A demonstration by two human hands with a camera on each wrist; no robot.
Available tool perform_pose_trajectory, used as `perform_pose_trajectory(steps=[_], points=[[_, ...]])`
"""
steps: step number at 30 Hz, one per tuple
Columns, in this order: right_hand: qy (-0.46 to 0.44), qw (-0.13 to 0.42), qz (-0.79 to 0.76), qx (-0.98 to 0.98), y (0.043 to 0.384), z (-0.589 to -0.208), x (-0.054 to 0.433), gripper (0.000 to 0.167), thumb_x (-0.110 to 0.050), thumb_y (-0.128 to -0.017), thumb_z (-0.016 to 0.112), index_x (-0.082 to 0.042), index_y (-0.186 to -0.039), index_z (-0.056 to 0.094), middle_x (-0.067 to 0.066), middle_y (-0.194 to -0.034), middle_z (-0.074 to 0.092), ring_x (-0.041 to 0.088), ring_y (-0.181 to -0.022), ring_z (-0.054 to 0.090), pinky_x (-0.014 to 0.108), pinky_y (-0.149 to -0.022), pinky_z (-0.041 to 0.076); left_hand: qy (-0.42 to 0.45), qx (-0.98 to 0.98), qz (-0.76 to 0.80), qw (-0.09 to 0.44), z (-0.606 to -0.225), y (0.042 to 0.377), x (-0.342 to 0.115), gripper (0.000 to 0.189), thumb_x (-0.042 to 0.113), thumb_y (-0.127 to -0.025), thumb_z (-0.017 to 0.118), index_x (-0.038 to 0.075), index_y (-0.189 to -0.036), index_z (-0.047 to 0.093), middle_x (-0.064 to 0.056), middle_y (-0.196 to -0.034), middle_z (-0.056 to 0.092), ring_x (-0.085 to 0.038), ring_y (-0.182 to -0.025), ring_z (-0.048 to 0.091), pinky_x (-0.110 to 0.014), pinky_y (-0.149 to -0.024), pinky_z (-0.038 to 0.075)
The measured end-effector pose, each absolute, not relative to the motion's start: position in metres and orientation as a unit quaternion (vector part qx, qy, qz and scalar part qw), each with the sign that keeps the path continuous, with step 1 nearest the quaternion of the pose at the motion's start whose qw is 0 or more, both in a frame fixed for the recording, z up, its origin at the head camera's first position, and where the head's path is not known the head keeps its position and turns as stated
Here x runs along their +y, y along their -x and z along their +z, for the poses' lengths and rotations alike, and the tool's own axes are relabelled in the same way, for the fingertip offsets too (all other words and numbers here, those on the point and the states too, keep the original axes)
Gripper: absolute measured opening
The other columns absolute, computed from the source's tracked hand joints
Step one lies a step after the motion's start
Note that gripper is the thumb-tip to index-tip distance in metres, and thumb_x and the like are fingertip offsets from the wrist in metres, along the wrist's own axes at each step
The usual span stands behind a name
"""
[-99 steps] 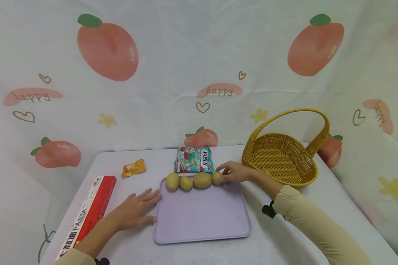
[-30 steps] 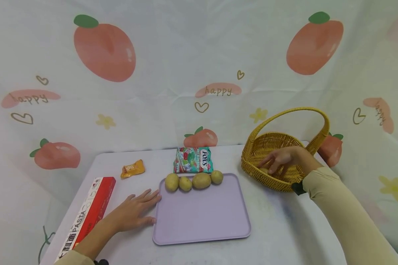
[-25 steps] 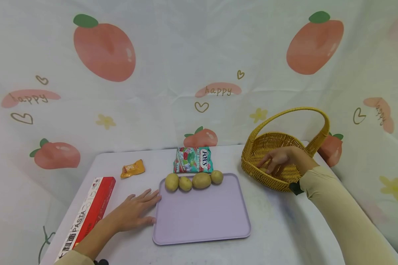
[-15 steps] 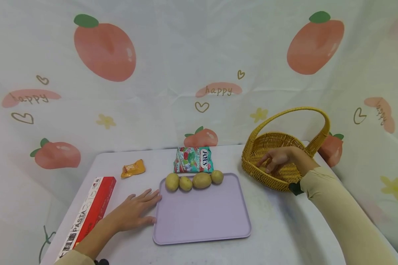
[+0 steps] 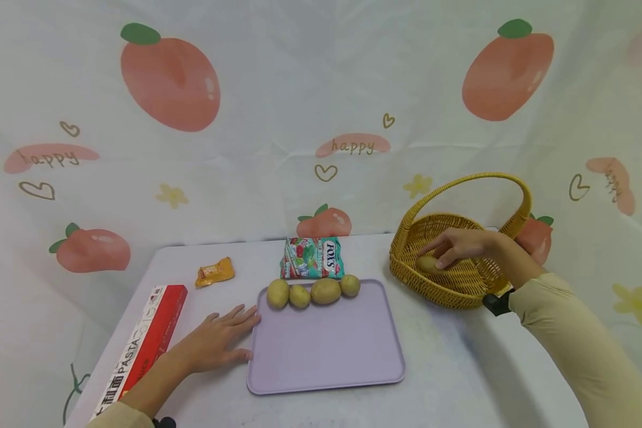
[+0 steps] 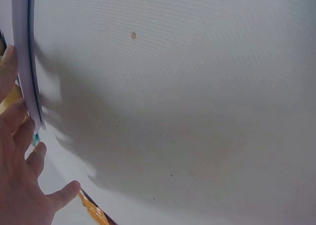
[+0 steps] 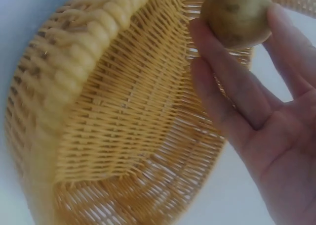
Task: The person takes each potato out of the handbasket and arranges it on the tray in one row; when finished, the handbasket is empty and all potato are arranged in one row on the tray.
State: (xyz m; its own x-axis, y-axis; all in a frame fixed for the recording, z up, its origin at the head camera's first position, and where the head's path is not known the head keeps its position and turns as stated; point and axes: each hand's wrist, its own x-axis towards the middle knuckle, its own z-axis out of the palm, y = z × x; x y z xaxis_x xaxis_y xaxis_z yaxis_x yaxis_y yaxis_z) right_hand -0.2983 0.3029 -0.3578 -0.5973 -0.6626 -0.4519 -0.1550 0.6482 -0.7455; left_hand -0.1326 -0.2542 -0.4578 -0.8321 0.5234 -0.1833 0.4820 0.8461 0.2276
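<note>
My right hand (image 5: 460,244) pinches a potato (image 5: 430,265) between thumb and fingers, over the wicker basket (image 5: 449,297). In the right wrist view the potato (image 7: 237,17) sits at the fingertips, and the woven basket floor (image 7: 123,116) shows beside the hand. Across the table, my left hand (image 5: 219,340) lies with fingers spread, fingertips at the left rim of a lilac tray (image 5: 326,345). A row of several potatoes (image 5: 326,292) lines the tray's far edge. The left wrist view shows the spread fingers (image 6: 22,131) beside the tray's rim (image 6: 24,52).
Behind the tray lies a green FOX'S candy bag (image 5: 312,258). An orange wrapped snack (image 5: 215,272) lies at the back left. A red and white pasta box (image 5: 147,345) stretches along the left side. The basket's tall handle (image 5: 476,176) arches over its opening.
My right hand has gone from the tray's potato row into the basket, taken hold of a potato there and lifted it slightly. The left hand has stayed by the tray.
</note>
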Motion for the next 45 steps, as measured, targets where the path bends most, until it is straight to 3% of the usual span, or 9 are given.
perform_pose_trajectory(steps=[4,10,17,21,26,34,45], points=[[0.274,0.337,-0.331,0.838,0.291,-0.348,0.305,0.052,-0.016,-0.093,0.070,-0.003,-0.141,0.055,0.016,-0.135,0.059,0.035,-0.126,0.052,0.032,-0.095,0.049,-0.262,0.953,0.087,0.122,-0.457,0.133,-0.255,0.078,0.062,-0.089,0.061,0.017,-0.151,0.045,-0.007,-0.157,0.040,-0.039,-0.145,0.031,-0.073,-0.103,0.032],[0.308,0.313,-0.350,0.828,0.283,-0.342,0.307,0.048,-0.014,-0.093,0.070,-0.009,-0.139,0.058,0.010,-0.121,0.067,0.031,-0.121,0.055,0.030,-0.094,0.050,-0.259,0.954,0.088,0.125,-0.458,0.132,-0.255,0.079,0.062,-0.089,0.061,0.017,-0.151,0.045,-0.007,-0.156,0.041,-0.039,-0.145,0.030,-0.073,-0.103,0.031],[0.344,0.292,-0.373,0.810,0.275,-0.343,0.294,0.051,-0.011,-0.092,0.071,-0.002,-0.139,0.056,0.012,-0.124,0.066,0.035,-0.123,0.054,0.029,-0.094,0.050,-0.260,0.954,0.085,0.123,-0.458,0.130,-0.257,0.079,0.064,-0.088,0.061,0.018,-0.150,0.046,-0.007,-0.156,0.041,-0.039,-0.145,0.032,-0.073,-0.102,0.032],[0.365,0.283,-0.380,0.801,0.271,-0.348,0.280,0.050,-0.010,-0.092,0.071,0.001,-0.139,0.056,0.012,-0.122,0.067,0.029,-0.118,0.058,0.030,-0.092,0.053,-0.257,0.955,0.086,0.124,-0.460,0.130,-0.257,0.080,0.065,-0.088,0.060,0.019,-0.151,0.045,-0.006,-0.157,0.040,-0.038,-0.145,0.031,-0.073,-0.103,0.032],[0.372,0.259,-0.383,0.805,0.263,-0.356,0.260,0.051,-0.013,-0.090,0.074,-0.002,-0.137,0.059,0.008,-0.132,0.064,0.026,-0.123,0.057,0.039,-0.098,0.051,-0.253,0.955,0.088,0.128,-0.461,0.131,-0.257,0.082,0.067,-0.087,0.058,0.019,-0.151,0.044,-0.006,-0.157,0.040,-0.038,-0.146,0.030,-0.074,-0.103,0.031],[0.361,0.240,-0.429,0.793,0.253,-0.382,0.226,0.050,-0.008,-0.090,0.073,0.001,-0.136,0.058,0.016,-0.135,0.061,0.036,-0.127,0.054,0.055,-0.103,0.045,-0.250,0.956,0.090,0.129,-0.461,0.132,-0.256,0.082,0.068,-0.087,0.058,0.019,-0.152,0.044,-0.006,-0.157,0.040,-0.037,-0.146,0.029,-0.073,-0.104,0.030],[0.373,0.188,-0.411,0.810,0.248,-0.422,0.200,0.047,0.000,-0.087,0.072,0.013,-0.130,0.057,0.023,-0.128,0.063,0.034,-0.113,0.062,0.046,-0.093,0.054,-0.257,0.954,0.089,0.123,-0.458,0.132,-0.254,0.081,0.067,-0.088,0.058,0.019,-0.152,0.043,-0.006,-0.157,0.040,-0.037,-0.146,0.030,-0.073,-0.104,0.031]])
